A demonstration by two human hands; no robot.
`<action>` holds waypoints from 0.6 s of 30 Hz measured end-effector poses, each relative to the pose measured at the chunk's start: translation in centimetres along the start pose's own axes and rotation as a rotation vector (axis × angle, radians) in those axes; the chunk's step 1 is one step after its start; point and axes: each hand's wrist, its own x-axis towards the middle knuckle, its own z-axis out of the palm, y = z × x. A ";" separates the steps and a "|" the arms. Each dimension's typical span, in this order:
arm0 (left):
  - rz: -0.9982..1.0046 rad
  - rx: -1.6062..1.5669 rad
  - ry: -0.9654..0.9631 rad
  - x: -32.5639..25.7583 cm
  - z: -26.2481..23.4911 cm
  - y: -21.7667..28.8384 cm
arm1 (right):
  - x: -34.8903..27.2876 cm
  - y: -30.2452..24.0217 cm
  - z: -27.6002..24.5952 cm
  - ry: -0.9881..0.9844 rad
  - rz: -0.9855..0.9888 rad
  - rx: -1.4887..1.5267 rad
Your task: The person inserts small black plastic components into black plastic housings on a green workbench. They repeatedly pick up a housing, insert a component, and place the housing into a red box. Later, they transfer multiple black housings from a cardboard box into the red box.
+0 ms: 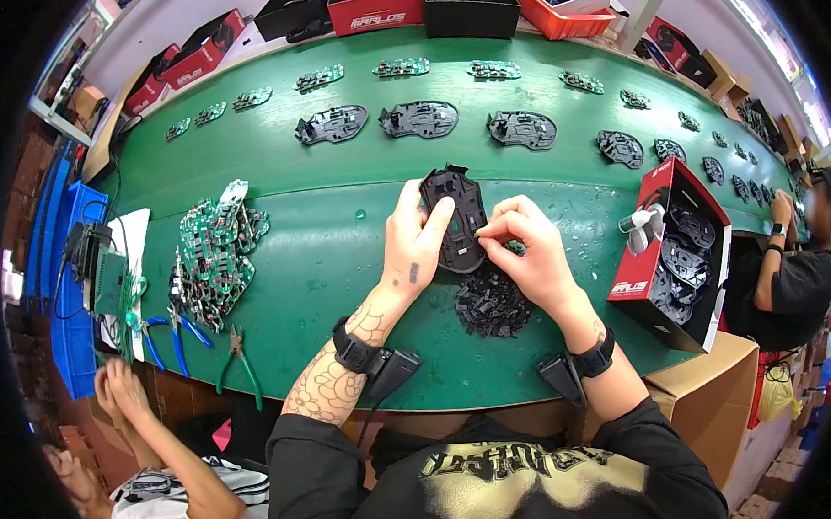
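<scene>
My left hand (411,230) grips a black plastic mouse base (454,212) by its left edge, thumb lying over its inner face. The base is held up above the green bench, inner side toward me. At its lower right edge, my right hand (531,253) has thumb and forefinger pinched together; whatever is between the fingertips is too small to make out. Under my hands lies a heap of small black plastic pieces (492,304). Both wrists wear black straps with a small black device.
Mouse bases (420,119) and green circuit boards (401,68) line the bench (324,253). A board pile (216,248) and pliers (238,362) lie left. A red box (649,260) of bases stands right, bins (375,12) behind. Co-workers' hands (123,393) show at both sides.
</scene>
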 end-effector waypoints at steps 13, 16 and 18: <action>0.067 -0.075 0.204 0.5 -0.3 0.7 | 0.3 -1.4 -0.3 0.211 -0.116 -0.257; 0.008 -0.159 0.316 1.3 -1.8 0.8 | -0.1 -2.2 -0.4 -0.129 -0.218 -0.246; -0.016 -0.138 0.347 1.7 -2.4 0.6 | -0.2 -1.9 0.4 -0.325 -0.280 -0.289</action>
